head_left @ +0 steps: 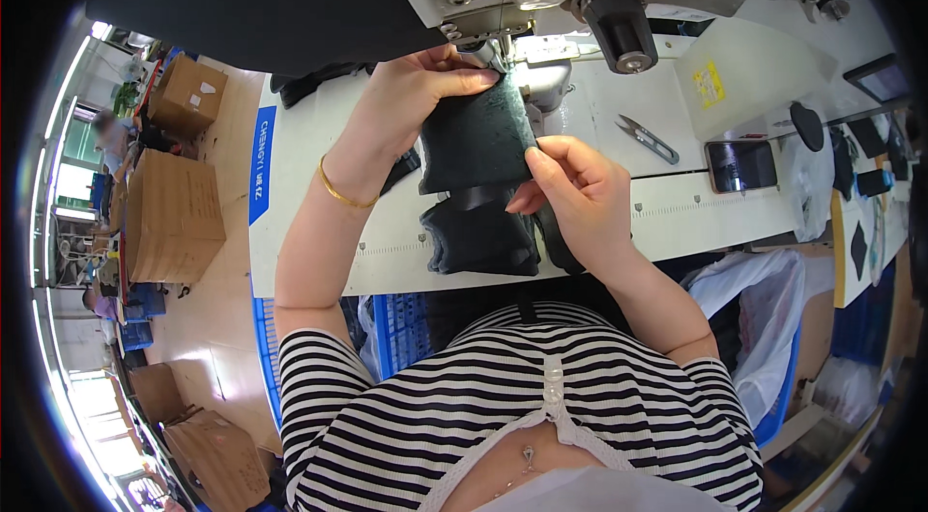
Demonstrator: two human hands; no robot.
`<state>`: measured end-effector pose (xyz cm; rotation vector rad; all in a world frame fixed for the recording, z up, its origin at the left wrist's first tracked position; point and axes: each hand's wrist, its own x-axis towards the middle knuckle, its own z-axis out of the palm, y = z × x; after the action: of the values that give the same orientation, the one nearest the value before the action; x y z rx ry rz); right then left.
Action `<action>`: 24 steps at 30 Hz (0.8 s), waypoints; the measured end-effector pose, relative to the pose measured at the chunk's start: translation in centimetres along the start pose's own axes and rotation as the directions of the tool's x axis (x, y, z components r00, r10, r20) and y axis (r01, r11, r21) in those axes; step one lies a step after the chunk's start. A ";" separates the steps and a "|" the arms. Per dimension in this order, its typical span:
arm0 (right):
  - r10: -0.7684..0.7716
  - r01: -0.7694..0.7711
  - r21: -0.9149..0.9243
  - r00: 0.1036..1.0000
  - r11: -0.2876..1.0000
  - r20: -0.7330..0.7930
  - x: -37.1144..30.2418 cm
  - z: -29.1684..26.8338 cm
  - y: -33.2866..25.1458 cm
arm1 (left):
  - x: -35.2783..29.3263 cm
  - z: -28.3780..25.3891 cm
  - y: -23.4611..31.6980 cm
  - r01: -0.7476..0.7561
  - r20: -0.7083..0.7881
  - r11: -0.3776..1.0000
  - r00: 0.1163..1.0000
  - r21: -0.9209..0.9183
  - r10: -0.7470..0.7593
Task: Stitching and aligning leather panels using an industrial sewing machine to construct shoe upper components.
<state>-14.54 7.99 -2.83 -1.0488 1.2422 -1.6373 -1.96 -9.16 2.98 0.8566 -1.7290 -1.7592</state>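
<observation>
A dark green-black fabric piece [476, 140] lies under the needle area of a sewing machine [483, 14]. At its far edge, close to the presser foot, my left hand [435, 85] pinches the cloth between thumb and fingers. My right hand [572, 185] grips the right edge of the same piece, nearer to me. Just in front, a folded stack of dark fabric [480, 239] rests at the table's near edge. More dark cloth shows under my right hand, partly hidden by it.
On the white table [667, 212] lie thread snips [648, 139] and a phone [741, 167] to the right. A black panel [261, 0] overhangs the far left. Blue crates [401, 326] stand below the table edge. Cardboard boxes [174, 217] line the floor at left.
</observation>
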 end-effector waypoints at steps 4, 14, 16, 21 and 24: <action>0.003 -0.002 0.035 1.000 0.999 -0.030 0.0 0.4 0.1 | 0.2 -0.1 0.1 0.018 -0.008 1.000 1.000 -0.013 -0.018; 0.015 -0.014 0.062 1.000 0.998 -0.026 0.9 0.4 0.0 | 1.1 -0.1 0.1 0.069 -0.045 0.997 0.997 0.031 -0.067; 0.012 -0.010 0.064 0.999 0.998 -0.032 1.1 0.4 0.0 | 1.6 -0.1 0.0 -0.011 -0.052 0.998 0.999 -0.066 0.008; 0.017 -0.015 0.072 0.999 0.997 -0.037 1.8 0.4 0.0 | 2.5 -0.7 -0.5 -0.031 -0.067 0.996 0.997 -0.087 0.026; 0.004 -0.002 0.062 1.000 0.998 -0.030 2.3 0.4 0.1 | 3.1 -1.2 -0.9 -0.019 -0.079 0.997 0.997 -0.080 0.012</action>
<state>-14.92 5.75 -2.50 -0.9874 1.2044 -1.6844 -3.08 -12.26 1.85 0.8633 -1.5987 -1.7492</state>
